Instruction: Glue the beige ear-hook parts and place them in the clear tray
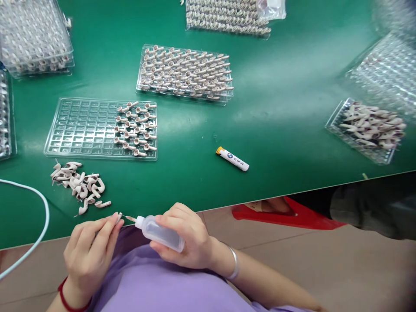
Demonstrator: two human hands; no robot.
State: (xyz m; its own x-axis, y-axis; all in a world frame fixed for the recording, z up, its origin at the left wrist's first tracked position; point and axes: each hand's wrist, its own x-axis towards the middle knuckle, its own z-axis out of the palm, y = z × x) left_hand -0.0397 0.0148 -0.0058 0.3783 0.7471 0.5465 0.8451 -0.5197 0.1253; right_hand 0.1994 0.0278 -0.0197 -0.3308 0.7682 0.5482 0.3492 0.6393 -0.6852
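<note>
My left hand (89,247) is closed, pinching a small white earbud shell (119,217) between thumb and fingertips at the table's front edge. My right hand (191,240) grips a translucent squeeze bottle (161,233) with a white cap, tilted toward the left. A thin needle tip (130,219) on the bottle points at the shell; whether the two touch, I cannot tell. Just beyond my left hand lies a loose pile of earbud shells (81,184). Behind it, a clear plastic tray (78,125) carries several rows of shells in its right part, with bare pockets on the left.
A full tray of shells (185,71) lies farther back, with another (224,17) at the far edge. Stacked trays (35,39) stand back left. A white BMW lighter (233,159) lies mid-table. At right sits a heaped tray (373,125). A pale cable (45,216) curves at left.
</note>
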